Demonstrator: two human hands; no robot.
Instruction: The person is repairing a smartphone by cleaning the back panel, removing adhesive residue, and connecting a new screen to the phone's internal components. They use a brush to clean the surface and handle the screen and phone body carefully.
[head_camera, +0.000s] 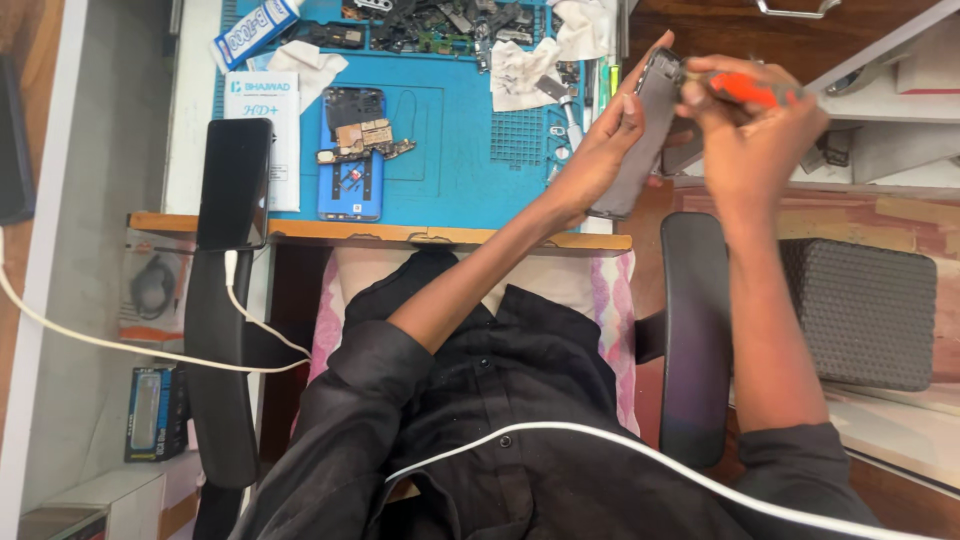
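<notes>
Head view: left hand (600, 150) grips a grey phone (645, 135), raised beyond the worktop's (400, 233) right end; right hand (750, 140) clenches an orange-handled screwdriver (745, 90) at its top. Left, an opened blue phone (352, 155) lies on the blue mat (450, 160).

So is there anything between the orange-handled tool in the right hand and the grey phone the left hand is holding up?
Nothing visible. The left hand grips the grey phone above the desk's right edge, and the right hand brings the orange-handled tool straight to its top end. The exact contact point is hidden behind the fingers.
</notes>
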